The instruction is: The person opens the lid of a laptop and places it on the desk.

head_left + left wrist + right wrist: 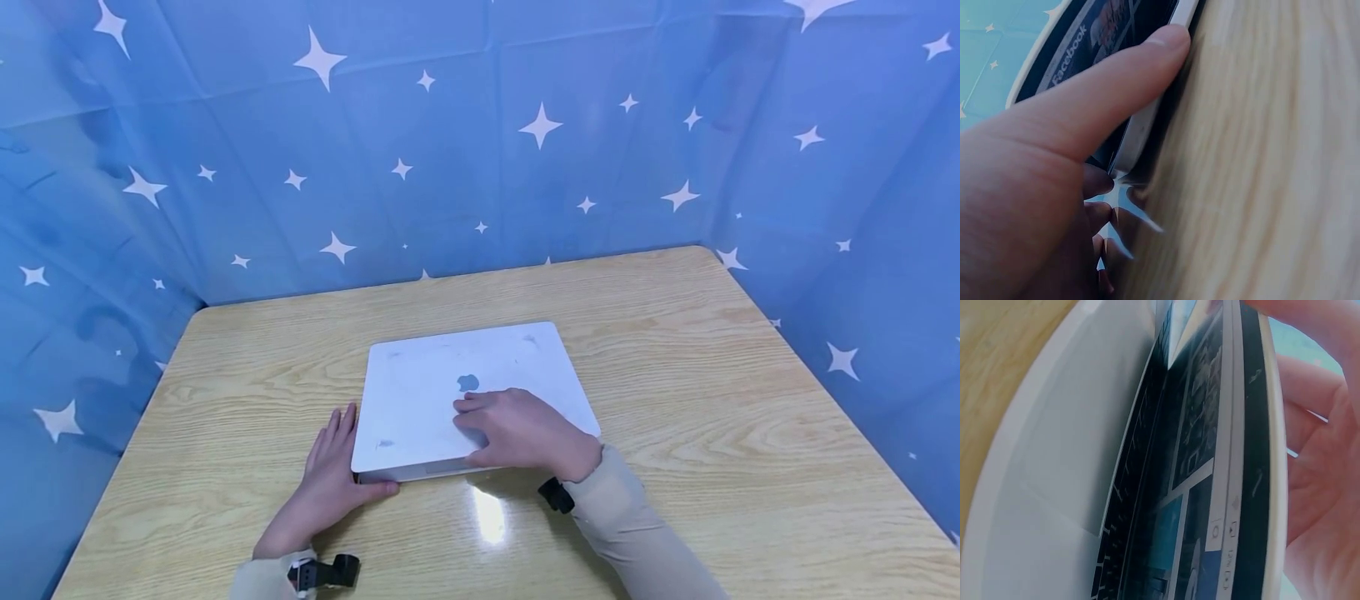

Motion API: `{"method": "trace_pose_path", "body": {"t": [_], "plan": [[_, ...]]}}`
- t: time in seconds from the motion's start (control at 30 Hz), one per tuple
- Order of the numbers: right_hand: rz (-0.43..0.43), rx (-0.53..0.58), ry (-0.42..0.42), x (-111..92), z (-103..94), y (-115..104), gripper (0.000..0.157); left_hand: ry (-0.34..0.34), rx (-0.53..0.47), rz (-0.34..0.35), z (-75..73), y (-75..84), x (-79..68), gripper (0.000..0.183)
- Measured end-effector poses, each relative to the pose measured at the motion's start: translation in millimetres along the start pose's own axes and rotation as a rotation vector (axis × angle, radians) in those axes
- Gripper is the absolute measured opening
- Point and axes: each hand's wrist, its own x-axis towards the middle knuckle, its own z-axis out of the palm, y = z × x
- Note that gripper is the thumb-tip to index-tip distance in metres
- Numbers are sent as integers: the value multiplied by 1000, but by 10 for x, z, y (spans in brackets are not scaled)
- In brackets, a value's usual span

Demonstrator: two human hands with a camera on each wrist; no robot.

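A silver laptop [420,408] lies on the table with its lid lowered to a narrow gap above the base. My left hand [330,483] rests at the near left corner, its thumb along the front edge and its fairly straight fingers beside the left side. On the lid, below the dark apple logo [468,382], my right hand [517,429] has bent fingers, with the thumb at the lid's front edge. Through the gap, the right wrist view shows a lit screen [1200,456] and dark keys [1124,494]. Part of the screen [1082,65] appears behind my left thumb.
The wood-grain table [720,400] extends around the laptop on all sides. Behind it and at both sides hangs a blue curtain [465,200] with white stars. A bright light reflection lies on the table between my forearms.
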Motion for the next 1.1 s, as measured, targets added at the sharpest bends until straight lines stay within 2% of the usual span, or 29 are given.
{"method": "trace_pose_path", "body": {"t": [0.27,0.47,0.67,1.1], "plan": [[-45,-36,45,3,-22,7,29,3,-19,-1,1,-4,2,113],[-56,-22,51,-4,-50,9,17,8,-21,6,5,-12,7,113],[-61,14,56,-19,-78,12,24,12,-25,12,9,-15,13,113],[-166,5,165,-18,-104,10,8,17,-43,-7,-9,16,0,117]]}}
